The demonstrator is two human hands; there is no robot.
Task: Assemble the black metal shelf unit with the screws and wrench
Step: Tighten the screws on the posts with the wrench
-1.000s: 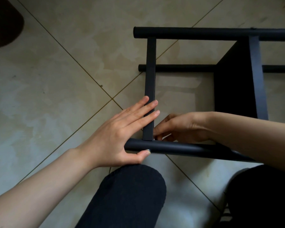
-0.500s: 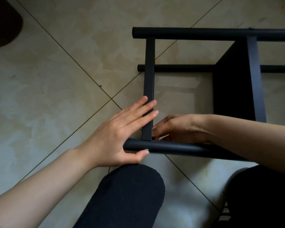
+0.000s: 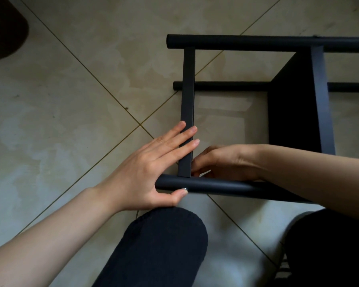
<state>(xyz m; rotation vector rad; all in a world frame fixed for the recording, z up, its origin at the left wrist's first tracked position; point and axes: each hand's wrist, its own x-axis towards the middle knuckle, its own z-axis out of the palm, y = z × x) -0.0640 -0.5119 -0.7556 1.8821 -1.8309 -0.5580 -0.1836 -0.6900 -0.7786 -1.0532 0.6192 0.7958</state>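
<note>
On the tiled floor (image 3: 71, 121), the left hand (image 3: 149, 168) lies flat, fingers straight, across the shelf's crossbar (image 3: 187, 112), thumb pressing a screw (image 3: 184, 189) on the tube (image 3: 226, 186); the right hand (image 3: 222, 162) curls behind the joint, its hold hidden.

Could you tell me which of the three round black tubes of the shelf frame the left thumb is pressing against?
The nearest round tube, at the person's knees. The left hand presses its thumb on that tube; the two farther tubes lie untouched.
</note>
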